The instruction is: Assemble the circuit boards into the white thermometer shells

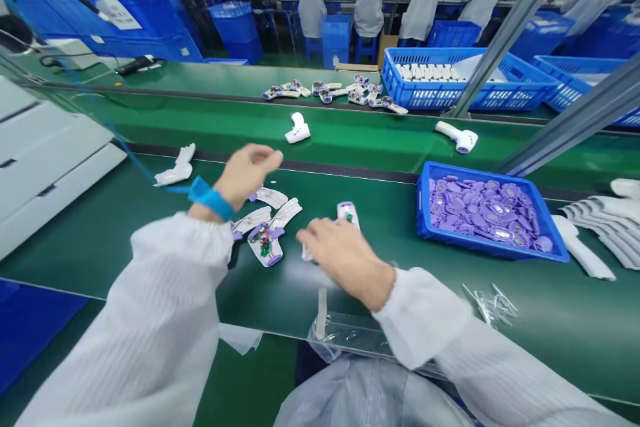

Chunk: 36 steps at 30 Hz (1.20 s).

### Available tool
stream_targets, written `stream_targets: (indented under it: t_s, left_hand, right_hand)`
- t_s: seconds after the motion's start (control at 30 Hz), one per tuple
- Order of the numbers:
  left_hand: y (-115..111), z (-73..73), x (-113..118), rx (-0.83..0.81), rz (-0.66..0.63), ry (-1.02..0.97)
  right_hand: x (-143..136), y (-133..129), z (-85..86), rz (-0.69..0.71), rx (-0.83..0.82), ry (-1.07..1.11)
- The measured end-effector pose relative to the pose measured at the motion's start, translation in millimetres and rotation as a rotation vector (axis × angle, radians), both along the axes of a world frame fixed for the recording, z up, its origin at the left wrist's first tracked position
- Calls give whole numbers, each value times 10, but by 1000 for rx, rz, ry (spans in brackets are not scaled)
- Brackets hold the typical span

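My right hand [343,253] is closed over a white-and-purple thermometer-gun housing half [349,213]; its top end and a bit of green board show past my fingers. My left hand [247,173], a blue band at its wrist, hovers over the bench with loosely curled fingers and nothing visible in it. Below and beside it lie several opened white housing halves; the nearest one [267,245] shows a green board, wires and purple trim. A white shell [177,165] rests to the left. On the green conveyor belt [370,137] sit a white gun-shaped housing [298,128] and another [457,137].
A blue tray [425,213] of purple oval parts stands at right, with stacked white shells [610,220] beyond. Thin clear pieces [493,305] lie nearer. Behind the belt are wired assemblies [340,91] and a blue basket [400,93]. A slanted metal post [520,33] crosses the right. People work at the back.
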State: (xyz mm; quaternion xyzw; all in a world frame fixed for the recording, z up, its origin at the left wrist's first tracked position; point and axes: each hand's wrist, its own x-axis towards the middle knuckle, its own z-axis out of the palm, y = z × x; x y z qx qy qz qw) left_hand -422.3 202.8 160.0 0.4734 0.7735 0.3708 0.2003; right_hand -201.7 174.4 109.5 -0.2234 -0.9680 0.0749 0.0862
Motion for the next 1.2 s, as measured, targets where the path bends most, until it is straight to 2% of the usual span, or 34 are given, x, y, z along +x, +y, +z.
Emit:
stream_targets:
  t_s: [0.1, 0.13, 0.17, 0.2, 0.27, 0.3, 0.33, 0.4, 0.47, 0.5, 0.57, 0.67, 0.73, 0.83, 0.87, 0.93, 1.0, 1.1, 1.2]
  left_hand:
    - [-471, -196, 466, -13, -520, -205]
    - [-596, -263, 673, -1, -613, -232]
    - [-695, -327, 894, 16, -627, -251]
    - [-769, -385, 1118, 32, -585, -286]
    - [-853, -476, 1527, 39, -471, -378]
    - [-871, -506, 1692, 36, -440, -414]
    - [-878, -526, 1825, 27, -440, -434]
    - [-872, -542, 2002, 3, -503, -407]
    - [-852, -539, 2096, -7, -578, -330]
    - [-840, -535, 2128, -6, -610, -286]
    - [-816, -530, 2176, -5, -670, -204]
    - [-782, -533, 2194, -50, -681, -102]
    - [-761, -531, 2150, -99, -592, -117]
    - [-736, -511, 2008, -201, -424, -336]
    - [-729, -503, 1951, -244, -376, -426]
    - [-716, -497, 1841, -318, -304, -579]
    - [-701, -504, 1759, -362, -282, -667]
    - [-683, -522, 1734, -407, -308, -704]
    - [-694, -520, 1837, -417, -357, -767]
  right_hand:
    - [443, 150, 218, -495, -352, 447]
    - [599, 148, 254, -619, -505, 627]
    - [749, 119, 264, -701, -659, 785]
    - [892, 65, 250, -747, -809, 894]
    - [1160, -87, 176, -806, -1013, 947]
    - [1285, -171, 133, -855, -1007, 914]
    - [1401, -252, 99, -915, -912, 864]
    - [1591, -386, 83, -981, -532, 740]
    - [1695, -471, 141, -882, -186, 589]
    - [1715, -497, 188, -800, -93, 521]
    - [1721, -525, 273, -673, -33, 439]
    - [1799, -543, 249, -698, -84, 469]
    - [1989, -561, 77, -818, -167, 465]
    - [2476, -575, -282, -1034, -191, 262]
    - [2668, -556, -373, -1057, -185, 193]
    - [3052, -435, -447, -1050, -162, 115]
    - [3393, -167, -396, -1094, -106, 68]
    - [3772, 444, -285, -1344, 21, -63]
    - [3975, 986, -326, -1446, -2, -169]
